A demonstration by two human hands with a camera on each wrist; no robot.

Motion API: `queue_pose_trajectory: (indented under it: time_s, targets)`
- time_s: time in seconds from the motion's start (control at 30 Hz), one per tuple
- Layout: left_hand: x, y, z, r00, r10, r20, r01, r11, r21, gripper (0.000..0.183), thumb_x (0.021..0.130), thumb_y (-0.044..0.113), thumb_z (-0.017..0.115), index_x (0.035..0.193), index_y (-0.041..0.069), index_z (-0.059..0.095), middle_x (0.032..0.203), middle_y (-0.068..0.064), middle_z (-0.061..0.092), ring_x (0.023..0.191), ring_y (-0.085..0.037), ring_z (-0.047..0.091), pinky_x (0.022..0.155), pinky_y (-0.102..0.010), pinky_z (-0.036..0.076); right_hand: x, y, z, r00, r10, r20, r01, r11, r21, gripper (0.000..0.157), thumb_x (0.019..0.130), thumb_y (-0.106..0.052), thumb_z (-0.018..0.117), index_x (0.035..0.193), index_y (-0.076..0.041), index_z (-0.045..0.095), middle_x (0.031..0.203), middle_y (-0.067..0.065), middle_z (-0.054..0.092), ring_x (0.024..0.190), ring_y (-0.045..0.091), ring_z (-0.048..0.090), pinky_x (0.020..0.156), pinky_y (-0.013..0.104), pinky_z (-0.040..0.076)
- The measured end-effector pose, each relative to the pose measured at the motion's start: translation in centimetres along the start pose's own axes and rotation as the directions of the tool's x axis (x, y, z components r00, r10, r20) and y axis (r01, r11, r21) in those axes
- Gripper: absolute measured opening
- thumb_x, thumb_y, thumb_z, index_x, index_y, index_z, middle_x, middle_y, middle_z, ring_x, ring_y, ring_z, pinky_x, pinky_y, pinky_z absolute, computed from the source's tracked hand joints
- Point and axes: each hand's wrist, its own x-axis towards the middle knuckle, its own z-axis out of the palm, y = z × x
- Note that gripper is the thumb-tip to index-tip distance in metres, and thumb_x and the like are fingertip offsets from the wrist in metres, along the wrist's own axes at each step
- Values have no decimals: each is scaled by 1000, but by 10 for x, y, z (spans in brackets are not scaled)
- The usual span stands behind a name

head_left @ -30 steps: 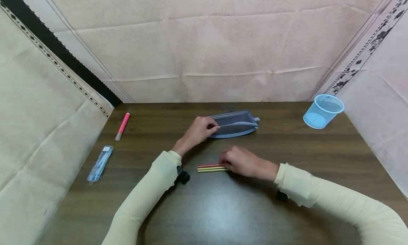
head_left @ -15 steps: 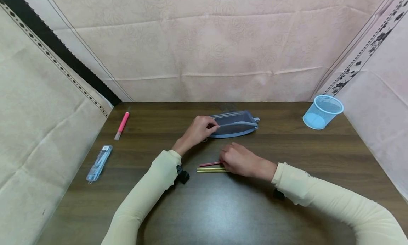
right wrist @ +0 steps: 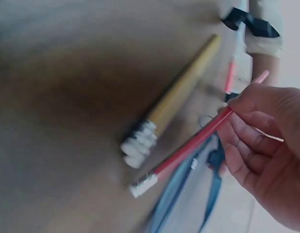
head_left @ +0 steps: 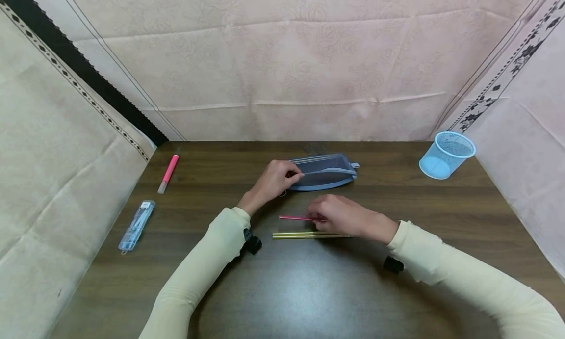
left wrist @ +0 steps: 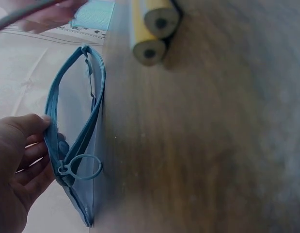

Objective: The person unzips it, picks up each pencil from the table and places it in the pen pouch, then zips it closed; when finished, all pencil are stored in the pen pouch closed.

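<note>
A blue mesh pencil case (head_left: 328,181) lies at the far middle of the table, its zip gaping. My left hand (head_left: 270,183) pinches the edge of its opening between thumb and fingers; the left wrist view shows the case's mouth (left wrist: 52,104) spread and a ring on the zip pull (left wrist: 84,167). In front of the case my right hand (head_left: 343,216) pinches a red pencil (head_left: 293,218), held above the table. Its white eraser end (right wrist: 144,185) shows in the right wrist view. Two yellow pencils (head_left: 300,235) lie side by side below that hand.
To the left on the wooden table (head_left: 220,299) are a pink marker (head_left: 169,173) and a light-blue clear packet (head_left: 137,226). A light-blue mesh cup (head_left: 447,155) stands at the far right. Cloth hangs along the back and sides.
My right hand has lifted the red pencil from beside the yellow ones and moved it slightly towards the case. The left hand has stayed on the case's edge.
</note>
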Motion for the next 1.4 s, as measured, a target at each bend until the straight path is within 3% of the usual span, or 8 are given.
queue_pose_trajectory:
  time_s: [0.3, 0.47, 0.6, 0.73, 0.87, 1.0, 1.2, 1.4]
  targets:
    - [-1, 0, -2, 1000, 4, 8, -4, 1000, -29, 16, 97, 20, 69, 102, 9, 79, 95, -3, 76, 78, -9, 65, 71, -25, 55, -2, 3, -27, 987, 64, -146, -26, 968, 250, 15, 90, -4, 71, 103, -11, 75, 93, 4, 73, 73, 7, 61, 64, 22, 53]
    - [0, 0, -1, 1000, -2, 7, 2, 1000, -24, 14, 97, 18, 68, 100, 9, 79, 93, -3, 76, 77, -9, 63, 71, -24, 54, -1, 7, -30, 969, 180, -167, -78, 873, 482, 10, 94, -8, 69, 102, -10, 75, 94, 6, 75, 80, 9, 66, 75, 23, 55]
    - [0, 0, -1, 1000, -13, 9, 13, 1000, -14, 14, 97, 19, 69, 101, 9, 79, 94, -2, 76, 79, -9, 63, 73, -25, 55, 0, 10, -26, 956, 278, -96, -112, 646, 755, 18, 96, -7, 67, 109, 4, 69, 102, 17, 76, 88, 16, 74, 87, 43, 60]
    - [2, -1, -1, 1000, -1, 10, 1, 1000, 5, 15, 96, 19, 69, 102, 9, 79, 95, -3, 76, 80, -10, 65, 75, -26, 55, 3, 11, -18, 928, 372, 21, -140, 294, 945, 32, 98, -2, 62, 122, 19, 56, 112, 25, 72, 97, 21, 76, 98, 55, 50]
    - [2, 0, -2, 1000, 4, 16, -4, 1000, -2, 15, 96, 19, 70, 103, 9, 79, 96, -4, 77, 81, -11, 65, 76, -27, 56, 5, 13, -9, 884, 442, 153, -141, -59, 988, 25, 100, 0, 57, 122, 13, 58, 112, 18, 73, 102, 20, 74, 100, 44, 52]
    - [0, 0, -2, 1000, -1, 16, 1, 1000, -7, 16, 96, 19, 70, 104, 9, 79, 97, -4, 77, 82, -11, 66, 77, -28, 57, 6, 17, 2, 851, 451, 271, -115, -342, 933, 19, 103, 1, 51, 108, 2, 69, 110, 14, 74, 104, 19, 73, 98, 33, 54]
    - [0, 0, -2, 1000, -10, 17, 10, 1000, -5, 16, 96, 20, 70, 103, 10, 79, 96, -4, 77, 81, -10, 65, 75, -27, 56, 11, 24, 11, 780, 492, 387, -101, -511, 854, 20, 103, 1, 51, 103, 1, 71, 103, 16, 76, 100, 21, 74, 97, 30, 55]
    - [1, 0, -2, 1000, -6, 15, 6, 1000, 3, 15, 96, 20, 70, 101, 10, 80, 95, -3, 77, 80, -10, 66, 73, -26, 56, 17, 35, 12, 723, 540, 432, -84, -551, 830, 16, 103, -4, 53, 106, -1, 68, 98, 16, 77, 96, 23, 75, 98, 33, 54]
